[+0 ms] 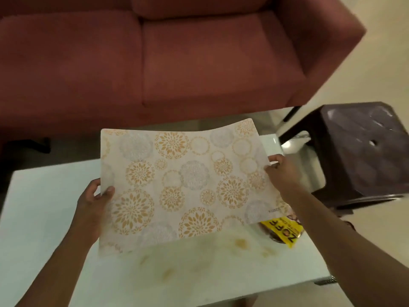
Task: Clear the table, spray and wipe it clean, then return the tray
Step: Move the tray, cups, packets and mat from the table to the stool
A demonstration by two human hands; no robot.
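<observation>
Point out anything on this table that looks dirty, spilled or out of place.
Orange-brown stains smear the white tabletop near its front edge, just below the lifted floral placemat. A yellow snack packet lies partly hidden under the placemat's right corner.
</observation>
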